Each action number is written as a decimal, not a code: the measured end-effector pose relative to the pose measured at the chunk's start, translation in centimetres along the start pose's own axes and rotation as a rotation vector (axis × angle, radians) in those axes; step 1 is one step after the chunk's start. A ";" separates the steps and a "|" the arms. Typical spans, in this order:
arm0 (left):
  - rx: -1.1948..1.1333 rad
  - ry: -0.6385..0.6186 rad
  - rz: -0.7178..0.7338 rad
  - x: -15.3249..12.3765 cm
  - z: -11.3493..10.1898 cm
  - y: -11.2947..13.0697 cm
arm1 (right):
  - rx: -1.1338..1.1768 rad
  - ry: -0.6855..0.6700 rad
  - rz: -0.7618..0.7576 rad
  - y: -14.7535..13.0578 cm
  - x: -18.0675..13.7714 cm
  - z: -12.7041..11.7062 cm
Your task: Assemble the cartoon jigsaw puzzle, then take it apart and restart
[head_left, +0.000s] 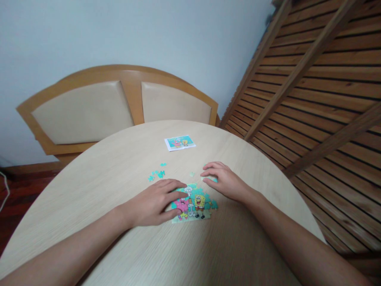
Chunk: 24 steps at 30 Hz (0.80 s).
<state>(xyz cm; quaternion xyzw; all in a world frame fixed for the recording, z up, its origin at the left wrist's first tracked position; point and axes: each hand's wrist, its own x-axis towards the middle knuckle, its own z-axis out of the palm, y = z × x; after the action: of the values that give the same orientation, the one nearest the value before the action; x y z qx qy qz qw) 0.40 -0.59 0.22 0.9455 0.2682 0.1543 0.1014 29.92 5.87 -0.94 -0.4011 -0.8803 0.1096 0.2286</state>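
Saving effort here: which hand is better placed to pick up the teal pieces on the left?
Probably your left hand, over the puzzle: it's nearer those teal pieces. Your right hand is farther across.

- puzzle (200,202), lower ctr: teal bg, pink & yellow figs
- loose pcs (161,174), ctr: teal
- tabletop (98,174): pale wood grain
- slats (342,91), R: brown w/ dk stripes
- wall (149,31), upper L: pale blue-grey
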 end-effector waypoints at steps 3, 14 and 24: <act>0.007 0.011 -0.021 0.0 0.0 0.0 | 0.006 -0.028 -0.015 0.0 -0.1 -0.2; 0.031 0.023 -0.066 0.1 -0.1 0.0 | 0.035 -0.012 0.036 -0.5 0.0 -0.1; 0.067 0.006 -0.063 -0.1 0.2 -0.4 | 0.063 -0.010 0.051 -0.2 0.0 0.2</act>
<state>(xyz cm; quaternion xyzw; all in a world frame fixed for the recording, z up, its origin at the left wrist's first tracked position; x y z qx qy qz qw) 0.22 -0.30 -0.15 0.9391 0.3030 0.1446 0.0737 29.67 5.71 -1.05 -0.4155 -0.8669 0.1452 0.2338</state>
